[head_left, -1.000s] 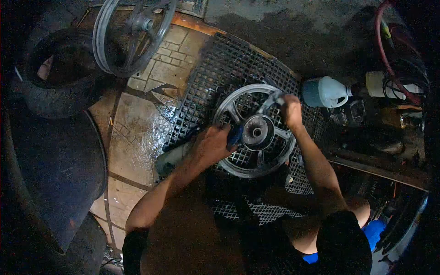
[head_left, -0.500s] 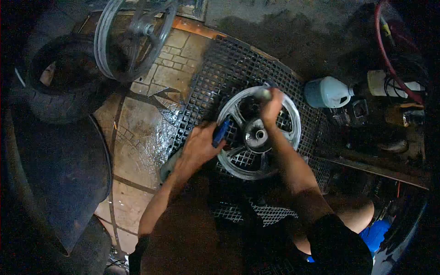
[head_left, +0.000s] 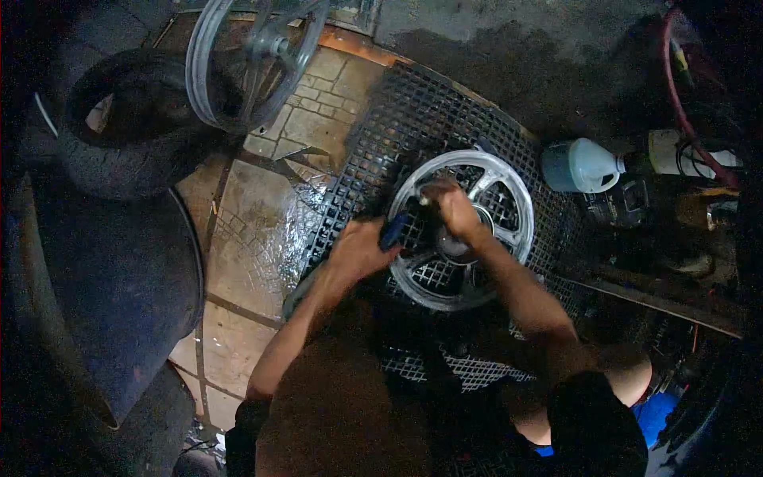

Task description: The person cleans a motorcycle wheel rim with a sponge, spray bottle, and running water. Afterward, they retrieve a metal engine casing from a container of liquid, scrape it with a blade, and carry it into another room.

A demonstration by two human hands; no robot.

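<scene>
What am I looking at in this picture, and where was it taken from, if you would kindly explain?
There is no machine here, only a person's two bare hands, seen by a camera worn on the head, looking forward and down. A spoked metal wheel lies on a black grid mat. The left hand, beside its rim, holds a blue object. The right hand is over the spokes; blur hides what it may hold. To the upper left are another wheel and a tyre; to the right is a pale jug.
</scene>
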